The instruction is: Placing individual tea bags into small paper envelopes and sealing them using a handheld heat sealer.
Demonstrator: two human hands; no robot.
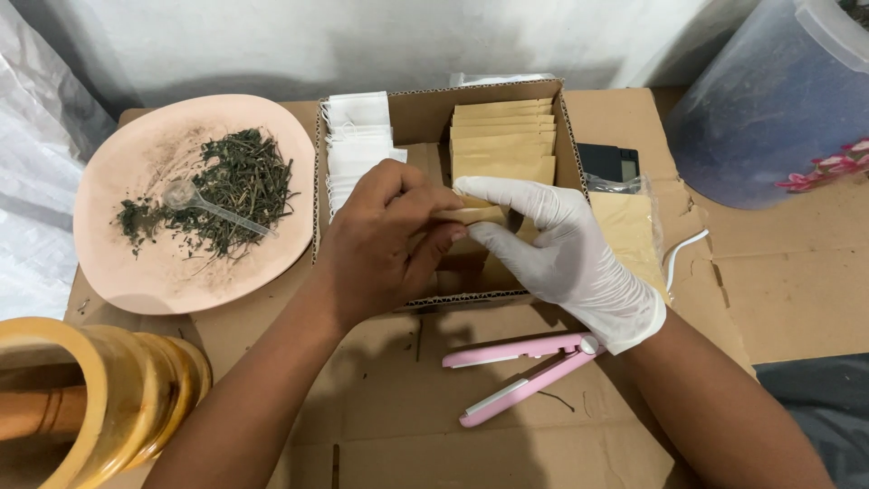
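Together, two hands are working a small tan paper sachet [472,215] over an open cardboard box [570,136] on a flattened-cardboard work surface [778,299]. The bare left hand [385,240] is pinching the sachet's left end between thumb and fingertips, while the right hand [561,249], wearing a white glove, is closing thumb and forefinger on its right end. The sachet is being held just above the box's front compartment, its long axis running roughly left to right, tipped slightly; which end is the mouth cannot be told.

Judging by its look, the sachet is light, thin and easily creased, so a soft pinch at the edges, not the middle, seems the safest hold.

Behind it in the box, a row of brown envelopes [503,136] is standing upright, with a stack of white filter bags [358,136] in the left compartment. To the left, a pink plate [136,272] is carrying dried green herbs [240,186] and a clear plastic spoon [195,199]. A pink mini heat sealer [525,371] is lying near the right wrist.
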